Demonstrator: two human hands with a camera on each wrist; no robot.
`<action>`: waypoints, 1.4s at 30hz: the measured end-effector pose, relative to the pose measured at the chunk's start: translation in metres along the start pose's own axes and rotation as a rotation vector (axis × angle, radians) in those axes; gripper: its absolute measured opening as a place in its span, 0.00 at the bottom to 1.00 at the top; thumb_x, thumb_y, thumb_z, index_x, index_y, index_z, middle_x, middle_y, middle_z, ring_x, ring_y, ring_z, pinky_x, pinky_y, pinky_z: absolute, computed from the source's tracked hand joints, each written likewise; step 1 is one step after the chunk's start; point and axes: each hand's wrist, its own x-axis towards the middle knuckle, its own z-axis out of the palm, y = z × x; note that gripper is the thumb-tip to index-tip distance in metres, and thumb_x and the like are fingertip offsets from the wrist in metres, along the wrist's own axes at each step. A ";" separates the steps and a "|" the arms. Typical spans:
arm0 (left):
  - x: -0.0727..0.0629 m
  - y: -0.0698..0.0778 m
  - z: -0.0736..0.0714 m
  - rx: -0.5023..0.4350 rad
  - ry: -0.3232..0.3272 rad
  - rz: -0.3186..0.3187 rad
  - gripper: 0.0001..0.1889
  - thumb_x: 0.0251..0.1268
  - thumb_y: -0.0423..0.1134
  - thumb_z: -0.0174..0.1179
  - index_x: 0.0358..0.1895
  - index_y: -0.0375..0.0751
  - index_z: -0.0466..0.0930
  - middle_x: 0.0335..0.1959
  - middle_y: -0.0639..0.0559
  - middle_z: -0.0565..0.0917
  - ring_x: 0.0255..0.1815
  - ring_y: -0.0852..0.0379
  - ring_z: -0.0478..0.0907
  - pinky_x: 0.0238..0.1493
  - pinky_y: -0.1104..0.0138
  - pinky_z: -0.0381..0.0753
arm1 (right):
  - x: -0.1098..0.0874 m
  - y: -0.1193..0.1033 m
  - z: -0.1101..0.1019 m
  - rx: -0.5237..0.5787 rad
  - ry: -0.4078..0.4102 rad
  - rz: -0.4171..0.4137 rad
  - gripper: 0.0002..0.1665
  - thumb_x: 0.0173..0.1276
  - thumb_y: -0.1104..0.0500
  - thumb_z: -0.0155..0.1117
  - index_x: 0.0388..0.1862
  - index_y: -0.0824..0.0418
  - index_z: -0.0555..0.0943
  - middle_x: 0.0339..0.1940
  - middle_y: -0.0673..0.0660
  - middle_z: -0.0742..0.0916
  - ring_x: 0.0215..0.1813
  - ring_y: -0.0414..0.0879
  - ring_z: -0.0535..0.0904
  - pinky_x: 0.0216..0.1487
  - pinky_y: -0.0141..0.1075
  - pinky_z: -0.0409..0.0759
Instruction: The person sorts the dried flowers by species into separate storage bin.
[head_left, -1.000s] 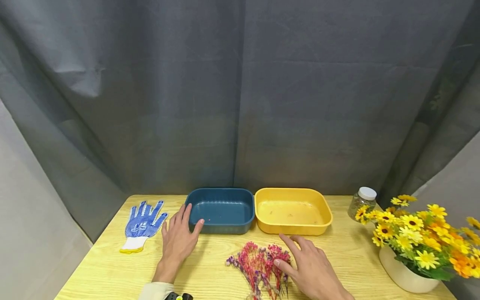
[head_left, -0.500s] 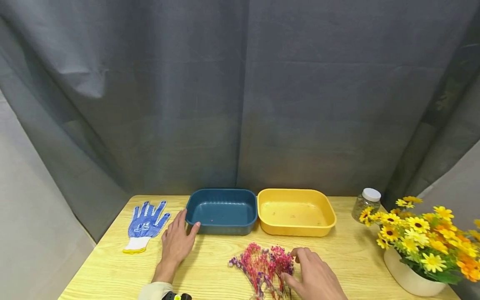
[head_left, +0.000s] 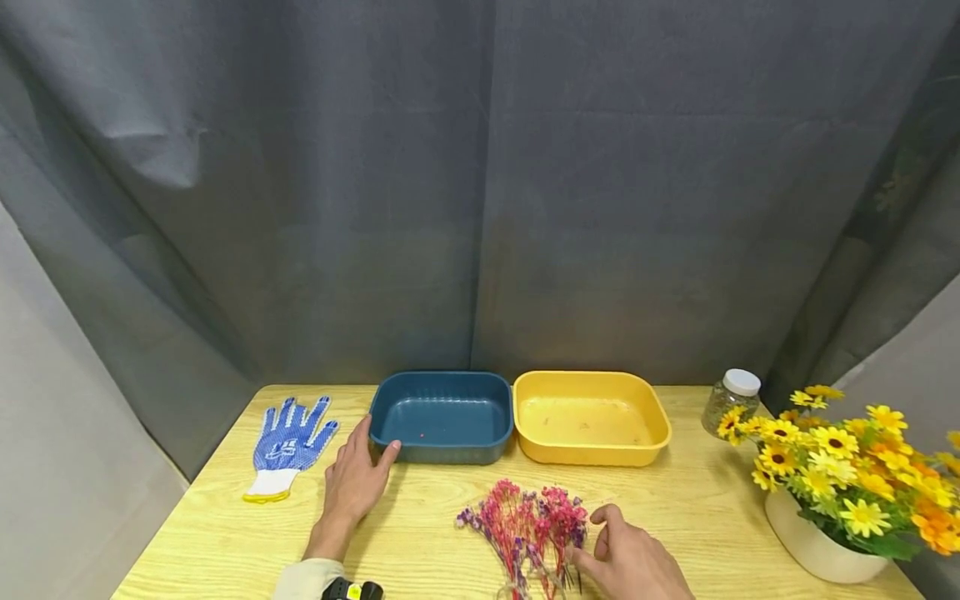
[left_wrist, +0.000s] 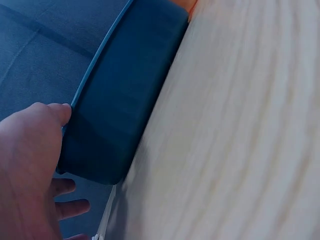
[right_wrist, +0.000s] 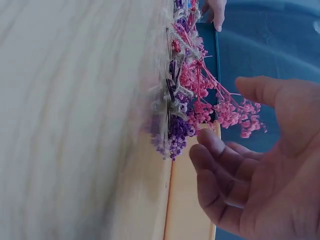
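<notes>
A blue plastic tub [head_left: 442, 455] stands at the back of the table. My left hand [head_left: 352, 483] rests at its near left corner, the thumb [left_wrist: 61, 113] touching the rim and the fingers loose beside the wall. In front lie small bunches of dried flowers [head_left: 517, 525], pink and purple, tied with string. My right hand [head_left: 633, 557] is at their right side with bent, relaxed fingers. In the right wrist view a gap shows between its thumb [right_wrist: 257, 90] and fingers [right_wrist: 220, 175], and no stem is pinched there.
A yellow tub [head_left: 592, 456] stands against the blue one's right side. On the left lies a blue and white work glove [head_left: 285, 450]. At right are a white-lidded jar [head_left: 731, 400] and a white pot [head_left: 817, 542] of yellow flowers [head_left: 832, 467]. A grey curtain [head_left: 480, 183] hangs behind.
My right hand has drawn back slightly from near the yellow tub toward the flowers' right side, its fingers bending more. My left hand stays at the blue tub.
</notes>
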 end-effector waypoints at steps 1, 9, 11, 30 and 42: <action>0.000 0.001 0.000 -0.004 0.000 0.003 0.44 0.66 0.72 0.41 0.78 0.51 0.46 0.78 0.46 0.56 0.74 0.39 0.59 0.63 0.36 0.61 | 0.000 0.001 0.000 0.009 -0.022 0.008 0.32 0.56 0.36 0.69 0.47 0.57 0.75 0.22 0.45 0.78 0.22 0.41 0.72 0.26 0.36 0.69; -0.001 0.001 0.002 -0.006 -0.018 -0.013 0.43 0.67 0.71 0.40 0.78 0.51 0.45 0.78 0.46 0.54 0.75 0.39 0.57 0.64 0.37 0.59 | 0.005 0.005 0.007 0.034 -0.117 -0.046 0.18 0.60 0.39 0.66 0.29 0.50 0.76 0.22 0.46 0.78 0.25 0.42 0.70 0.28 0.37 0.65; -0.001 0.001 0.002 -0.019 -0.025 -0.017 0.44 0.67 0.72 0.40 0.78 0.51 0.44 0.78 0.45 0.54 0.75 0.38 0.56 0.64 0.37 0.59 | 0.006 0.005 0.008 0.035 -0.118 -0.046 0.17 0.60 0.39 0.67 0.28 0.49 0.77 0.23 0.46 0.78 0.25 0.42 0.70 0.28 0.36 0.66; -0.002 0.003 0.003 -0.130 -0.050 -0.038 0.42 0.70 0.64 0.46 0.79 0.50 0.41 0.77 0.40 0.55 0.76 0.35 0.54 0.67 0.34 0.54 | 0.014 0.001 0.018 0.140 -0.161 -0.046 0.10 0.61 0.46 0.67 0.26 0.48 0.84 0.19 0.47 0.81 0.23 0.43 0.72 0.27 0.36 0.66; -0.001 0.002 0.004 -0.114 -0.054 -0.047 0.42 0.71 0.63 0.45 0.79 0.50 0.39 0.78 0.39 0.53 0.76 0.35 0.53 0.68 0.34 0.54 | 0.013 0.005 0.008 0.219 -0.152 -0.127 0.09 0.64 0.54 0.65 0.24 0.52 0.80 0.18 0.46 0.78 0.22 0.40 0.67 0.30 0.34 0.65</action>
